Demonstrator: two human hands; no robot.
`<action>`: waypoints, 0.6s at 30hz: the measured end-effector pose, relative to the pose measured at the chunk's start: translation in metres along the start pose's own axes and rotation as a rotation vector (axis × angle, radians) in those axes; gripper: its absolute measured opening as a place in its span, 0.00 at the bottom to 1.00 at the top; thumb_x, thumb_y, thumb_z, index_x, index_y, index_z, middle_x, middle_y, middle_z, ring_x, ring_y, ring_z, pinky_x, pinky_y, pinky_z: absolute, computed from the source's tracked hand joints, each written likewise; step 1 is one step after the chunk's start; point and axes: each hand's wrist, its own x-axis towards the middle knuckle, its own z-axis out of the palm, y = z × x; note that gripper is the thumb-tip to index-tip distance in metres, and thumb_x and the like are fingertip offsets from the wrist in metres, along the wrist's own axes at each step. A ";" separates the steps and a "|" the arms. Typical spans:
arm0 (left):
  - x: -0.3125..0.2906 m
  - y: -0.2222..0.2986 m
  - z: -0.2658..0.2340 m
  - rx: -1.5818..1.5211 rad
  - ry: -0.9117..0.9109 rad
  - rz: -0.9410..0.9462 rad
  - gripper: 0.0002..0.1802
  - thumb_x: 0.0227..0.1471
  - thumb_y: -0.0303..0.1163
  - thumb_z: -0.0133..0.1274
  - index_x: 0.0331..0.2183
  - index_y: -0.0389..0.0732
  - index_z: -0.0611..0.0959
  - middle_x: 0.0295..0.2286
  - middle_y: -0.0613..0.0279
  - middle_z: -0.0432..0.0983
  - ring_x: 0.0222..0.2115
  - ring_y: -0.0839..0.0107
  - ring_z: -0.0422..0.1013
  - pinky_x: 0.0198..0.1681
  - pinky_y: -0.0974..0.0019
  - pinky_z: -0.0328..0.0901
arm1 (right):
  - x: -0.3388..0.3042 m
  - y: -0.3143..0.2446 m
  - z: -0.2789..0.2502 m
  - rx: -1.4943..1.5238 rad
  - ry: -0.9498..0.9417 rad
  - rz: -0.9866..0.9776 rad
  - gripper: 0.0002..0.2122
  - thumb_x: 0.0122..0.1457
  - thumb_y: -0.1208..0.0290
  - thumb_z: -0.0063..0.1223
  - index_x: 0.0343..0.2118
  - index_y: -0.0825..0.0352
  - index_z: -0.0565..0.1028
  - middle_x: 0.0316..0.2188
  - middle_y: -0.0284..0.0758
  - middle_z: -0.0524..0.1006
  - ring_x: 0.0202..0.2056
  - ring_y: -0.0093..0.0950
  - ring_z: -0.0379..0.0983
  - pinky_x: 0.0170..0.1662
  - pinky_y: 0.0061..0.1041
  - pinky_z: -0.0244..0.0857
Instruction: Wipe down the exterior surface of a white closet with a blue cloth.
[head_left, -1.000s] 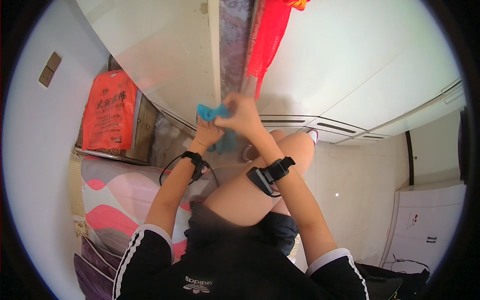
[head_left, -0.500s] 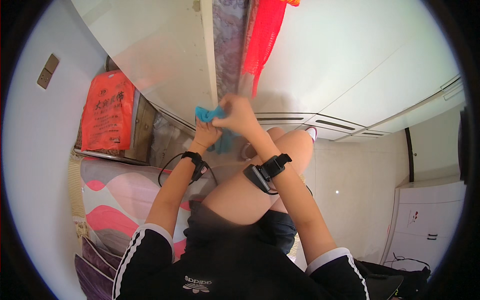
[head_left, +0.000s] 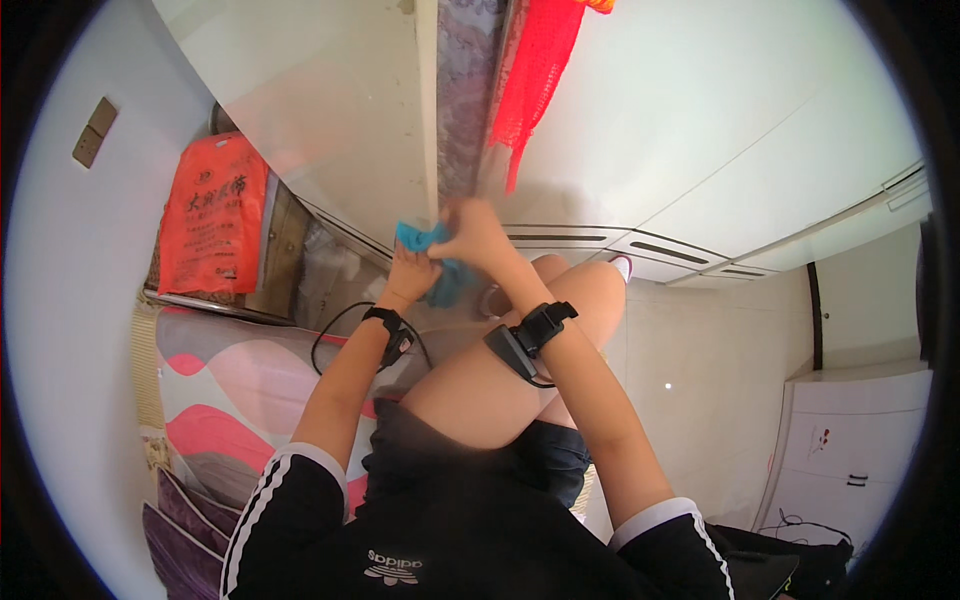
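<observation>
A thin blue cloth (head_left: 420,238) is bunched up between my two hands, close to the edge of the white cabinet door (head_left: 340,120). My left hand (head_left: 412,272) is closed on the cloth from below. Above and to the right, my right hand (head_left: 478,235) pinches it, the thumb pointing left and the fingertips partly smeared by motion. Part of the cloth hangs down behind my hands, blurred. Each wrist wears a black strapped device.
On the left, an orange-red bag (head_left: 215,215) rests on a small cabinet (head_left: 285,255) beside a patterned bed (head_left: 240,400). A red net cloth (head_left: 538,80) hangs by the white wardrobe (head_left: 720,110). A low white cabinet (head_left: 850,440) stands at right, on the tiled floor (head_left: 700,340).
The cloth has shifted slightly, with its upper end standing more open above my left hand. Both hands stay close together on it, the right one a little lower.
</observation>
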 end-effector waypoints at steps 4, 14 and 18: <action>-0.015 -0.001 0.004 -0.020 -0.055 -0.051 0.32 0.38 0.34 0.54 0.46 0.34 0.64 0.48 0.43 0.51 0.51 0.35 0.48 0.54 0.40 0.49 | 0.000 0.011 0.010 0.041 -0.010 0.014 0.20 0.25 0.63 0.65 0.20 0.72 0.72 0.15 0.43 0.71 0.20 0.36 0.69 0.26 0.30 0.64; -0.004 0.009 -0.012 -0.059 -0.121 -0.093 0.35 0.44 0.35 0.53 0.49 0.28 0.59 0.52 0.38 0.48 0.53 0.32 0.45 0.56 0.40 0.47 | -0.006 0.014 0.010 0.043 -0.025 0.020 0.19 0.29 0.65 0.65 0.21 0.73 0.70 0.16 0.44 0.70 0.21 0.37 0.68 0.26 0.33 0.62; 0.017 0.015 -0.028 -0.105 -0.292 -0.171 0.35 0.44 0.38 0.54 0.50 0.31 0.61 0.51 0.35 0.51 0.54 0.33 0.44 0.57 0.38 0.43 | -0.015 0.016 0.003 0.030 0.069 -0.085 0.17 0.32 0.66 0.65 0.21 0.73 0.70 0.16 0.43 0.69 0.20 0.37 0.67 0.24 0.33 0.60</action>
